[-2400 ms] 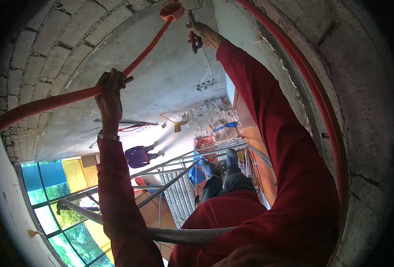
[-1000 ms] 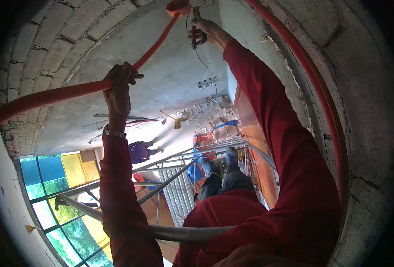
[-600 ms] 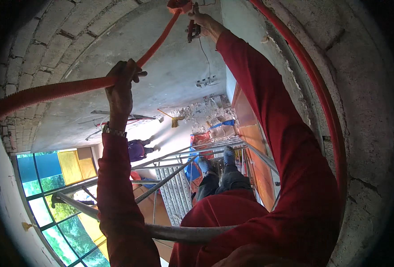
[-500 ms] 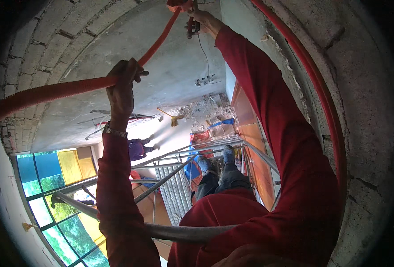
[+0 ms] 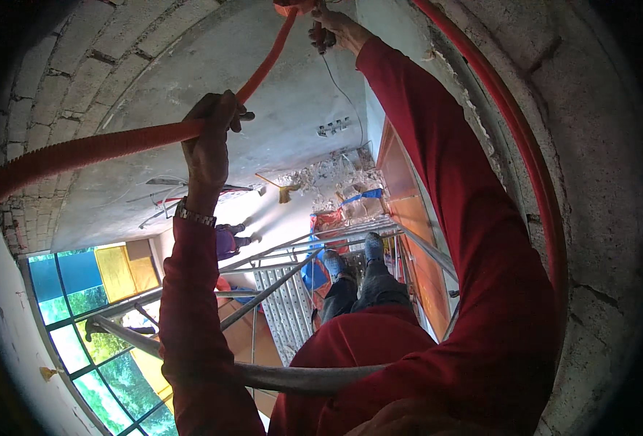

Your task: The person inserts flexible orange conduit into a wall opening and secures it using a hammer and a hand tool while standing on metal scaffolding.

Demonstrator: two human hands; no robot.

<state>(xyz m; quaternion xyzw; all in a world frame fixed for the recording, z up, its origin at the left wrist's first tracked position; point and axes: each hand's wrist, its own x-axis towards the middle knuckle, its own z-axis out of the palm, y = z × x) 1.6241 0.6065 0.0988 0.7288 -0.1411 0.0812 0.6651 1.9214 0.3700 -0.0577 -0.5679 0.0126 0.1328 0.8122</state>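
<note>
My left hand (image 5: 209, 134) is closed round an orange corrugated conduit (image 5: 129, 142), which runs from the left edge up to an orange junction box (image 5: 289, 6) at the top, partly cut off by the frame. My right hand (image 5: 332, 25) is raised beside that box, closed on a dark tool with red parts (image 5: 318, 36); its working end is unclear. A thin wire (image 5: 343, 94) hangs below this hand along the grey wall (image 5: 278, 123). Both my sleeves are red.
Beneath me are scaffold tubes (image 5: 267, 291) and a perforated metal platform (image 5: 270, 298). A person in purple (image 5: 227, 243) is on the floor below, left of my feet. A second red conduit (image 5: 514, 116) curves along the right. Rubble (image 5: 350, 174) lies by the wall; windows (image 5: 78, 305) stand left.
Both my hands have shifted upward in the picture, the left also rightward, each keeping its hold. The conduit between them has moved with them, and the junction box now sits further out of frame.
</note>
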